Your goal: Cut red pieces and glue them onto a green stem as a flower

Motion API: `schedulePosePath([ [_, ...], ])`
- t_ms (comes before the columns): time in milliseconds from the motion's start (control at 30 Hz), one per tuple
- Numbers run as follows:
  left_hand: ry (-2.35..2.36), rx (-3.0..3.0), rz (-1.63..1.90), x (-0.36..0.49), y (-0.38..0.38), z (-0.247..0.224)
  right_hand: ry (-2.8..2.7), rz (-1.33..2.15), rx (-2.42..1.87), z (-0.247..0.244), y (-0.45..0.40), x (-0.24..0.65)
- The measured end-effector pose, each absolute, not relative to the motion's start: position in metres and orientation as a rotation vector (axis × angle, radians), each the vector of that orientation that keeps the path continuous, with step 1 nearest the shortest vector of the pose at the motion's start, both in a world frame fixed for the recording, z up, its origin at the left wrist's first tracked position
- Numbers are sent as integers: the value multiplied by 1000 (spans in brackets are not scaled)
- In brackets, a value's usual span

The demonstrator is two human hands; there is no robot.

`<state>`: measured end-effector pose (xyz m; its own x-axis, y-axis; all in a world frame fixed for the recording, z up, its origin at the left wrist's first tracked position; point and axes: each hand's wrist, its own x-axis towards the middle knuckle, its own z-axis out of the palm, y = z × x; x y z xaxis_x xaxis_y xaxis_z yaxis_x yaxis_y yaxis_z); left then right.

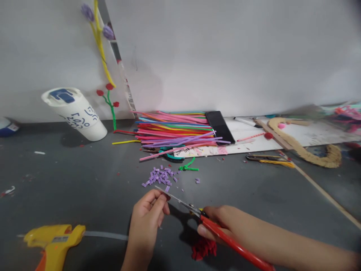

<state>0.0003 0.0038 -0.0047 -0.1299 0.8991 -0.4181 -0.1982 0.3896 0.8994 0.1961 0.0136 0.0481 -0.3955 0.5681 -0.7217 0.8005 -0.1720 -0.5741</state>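
Note:
My right hand (218, 222) is closed round the red-handled scissors (237, 244), whose blades point up and left. Their tips reach my left hand (152, 207), which is pinched at the fingertips; a small purple piece (167, 188) shows beside the blades, and whatever else the fingers hold is hidden. Just beyond lies a pile of short purple pieces (159, 176). A red fuzzy bundle (203, 248) rests on the table under my right hand.
A yellow glue gun (55, 241) lies at the near left. Behind are a white cup (81, 116), colourful pipe cleaners (175, 130), a black phone (220, 127), a green twisted piece (189, 166) and a cutter (267, 159).

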Motion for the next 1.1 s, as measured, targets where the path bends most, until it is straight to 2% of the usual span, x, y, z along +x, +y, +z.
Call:
schedulePosePath([
  [667,1396,657,1043,-1,4,-7,1730,-1734,1635,34,12,193],
  [1100,1363,612,1076,0,5,-11,1833,-1583,1622,44,18,195],
])
